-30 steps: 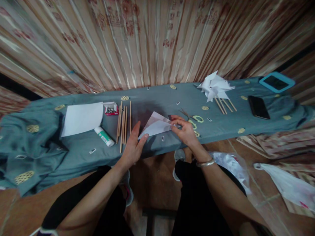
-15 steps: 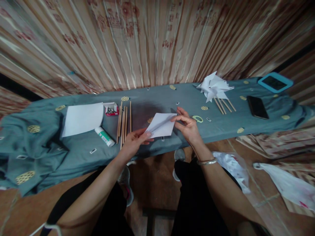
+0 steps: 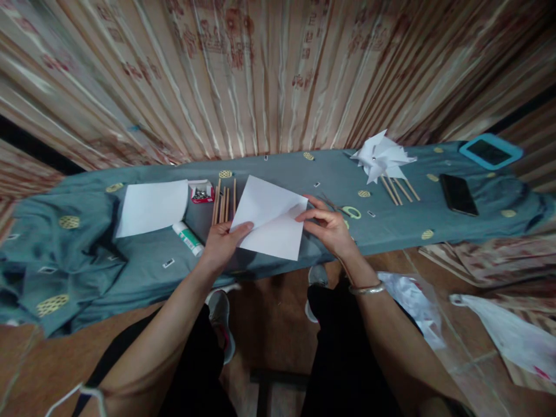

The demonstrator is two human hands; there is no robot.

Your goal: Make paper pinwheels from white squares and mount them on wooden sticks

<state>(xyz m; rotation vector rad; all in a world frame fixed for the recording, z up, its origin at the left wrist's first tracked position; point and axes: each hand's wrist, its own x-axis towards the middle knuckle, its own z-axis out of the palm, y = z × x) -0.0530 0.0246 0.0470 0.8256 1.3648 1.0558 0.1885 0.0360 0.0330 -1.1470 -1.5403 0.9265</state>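
Note:
A square sheet of white paper, with a crease running across it, is held up above the cloth. My left hand pinches its left corner, thumb on top. At the opposite edge, my right hand grips the paper between thumb and fingers. Just beyond the right hand lie scissors with pale green handles, partly hidden. Several wooden sticks lie by the paper's left side, their lower ends covered by the left hand and sheet.
A blue-grey cloth covers the narrow table. On the left are a paper stack, a glue stick and a red box of metal pins. Paper pinwheels, a phone and a blue-framed device are on the right.
The folded paper has been opened out into a creased square, tilting more toward me. My left hand has shifted slightly left; my right hand stays at the right edge.

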